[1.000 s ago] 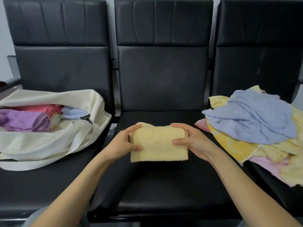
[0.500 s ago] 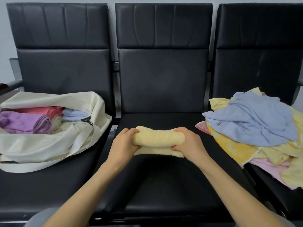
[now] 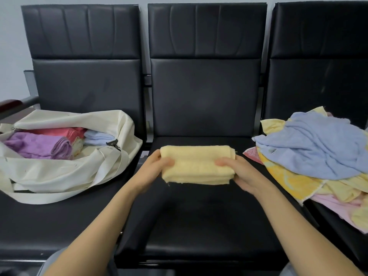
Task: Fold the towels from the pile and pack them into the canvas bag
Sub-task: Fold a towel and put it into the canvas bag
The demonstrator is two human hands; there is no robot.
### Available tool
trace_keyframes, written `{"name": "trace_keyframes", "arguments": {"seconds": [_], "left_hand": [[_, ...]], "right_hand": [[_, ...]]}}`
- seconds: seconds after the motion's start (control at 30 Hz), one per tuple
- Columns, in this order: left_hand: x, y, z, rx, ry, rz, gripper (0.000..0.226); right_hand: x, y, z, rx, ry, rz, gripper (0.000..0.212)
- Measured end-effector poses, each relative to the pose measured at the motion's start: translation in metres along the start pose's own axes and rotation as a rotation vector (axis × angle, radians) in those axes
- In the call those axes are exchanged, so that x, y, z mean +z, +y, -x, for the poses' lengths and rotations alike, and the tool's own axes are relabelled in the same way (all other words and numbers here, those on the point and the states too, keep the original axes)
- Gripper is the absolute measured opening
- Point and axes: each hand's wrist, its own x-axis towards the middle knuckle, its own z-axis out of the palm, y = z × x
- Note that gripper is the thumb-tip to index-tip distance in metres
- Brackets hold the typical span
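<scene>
A folded pale yellow towel (image 3: 196,164) is held over the middle black seat (image 3: 199,216). My left hand (image 3: 153,170) grips its left end, thumb on top. My right hand (image 3: 243,174) grips its right end the same way. The cream canvas bag (image 3: 65,172) lies open on the left seat, holding folded purple (image 3: 37,146), coral and light blue towels. The unfolded pile (image 3: 318,156) sits on the right seat, with a light blue towel on top of yellow and pink ones.
Three black padded chairs stand in a row with tall backrests (image 3: 205,76). The bag's long straps (image 3: 111,172) trail over the left seat toward the gap between seats. A dark armrest (image 3: 12,104) sticks out at far left.
The towel was folded over once more and now shows as a compact flat bundle held at both ends, thumbs on top. The view has shifted slightly.
</scene>
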Motion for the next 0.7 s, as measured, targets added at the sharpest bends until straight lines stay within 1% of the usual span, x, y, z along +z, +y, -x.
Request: {"name": "trace_keyframes", "arguments": {"seconds": [0.07, 0.1, 0.13, 0.17, 0.2, 0.27, 0.3, 0.37, 0.43, 0.5, 0.6, 0.7], "left_hand": [[0.008, -0.003, -0.004, -0.135, 0.066, 0.126, 0.017], [0.011, -0.007, -0.006, -0.19, 0.087, 0.154, 0.02], [0.012, -0.01, -0.007, -0.238, 0.101, 0.173, 0.027], [0.012, -0.013, -0.007, -0.267, 0.1, 0.175, 0.034], [0.011, -0.015, -0.007, -0.281, 0.079, 0.18, 0.038], [0.008, -0.015, -0.005, -0.268, -0.012, 0.185, 0.046], [0.005, -0.015, -0.005, -0.258, -0.066, 0.178, 0.047], [0.0, -0.014, -0.004, -0.245, -0.152, 0.172, 0.041], [-0.006, -0.014, -0.005, -0.25, -0.172, 0.179, 0.031], [-0.014, -0.015, -0.01, -0.266, -0.151, 0.202, 0.027], [-0.027, -0.013, -0.017, -0.296, -0.113, 0.2, 0.028], [-0.052, -0.008, -0.026, -0.271, -0.057, 0.135, 0.033]], "right_hand": [[0.007, 0.006, -0.006, 0.084, 0.013, -0.072, 0.027], [0.01, 0.01, -0.009, 0.124, 0.03, -0.058, 0.028], [0.013, 0.013, -0.011, 0.164, 0.052, -0.033, 0.032], [0.014, 0.016, -0.013, 0.196, 0.072, 0.0, 0.039], [0.014, 0.018, -0.014, 0.215, 0.082, 0.011, 0.049], [0.012, 0.02, -0.016, 0.215, 0.06, -0.036, 0.065], [0.011, 0.019, -0.016, 0.204, 0.033, -0.068, 0.064], [0.01, 0.017, -0.016, 0.162, -0.041, -0.093, 0.048], [0.011, 0.017, -0.017, 0.103, -0.101, -0.025, 0.029], [0.016, 0.02, -0.021, 0.049, -0.081, 0.068, 0.019], [0.029, 0.028, -0.031, 0.025, -0.009, 0.1, 0.02], [0.054, 0.023, -0.049, 0.02, -0.016, 0.073, 0.024]]}}
